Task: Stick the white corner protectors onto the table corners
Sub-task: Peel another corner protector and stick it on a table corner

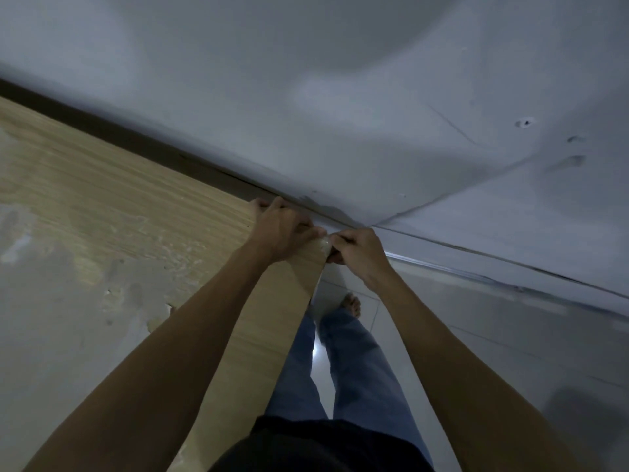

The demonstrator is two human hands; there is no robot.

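Observation:
A pale wooden table fills the left of the head view, its far right corner close to the wall. A small whitish, translucent corner protector sits on that corner, mostly covered by fingers. My left hand rests on the tabletop at the corner, fingers curled, thumb against the protector. My right hand comes from the right side of the corner and pinches the protector with fingertips.
A grey wall runs right behind the table with a dark gap along the back edge. Below the table edge are my legs in blue jeans and a bare foot on the glossy tiled floor.

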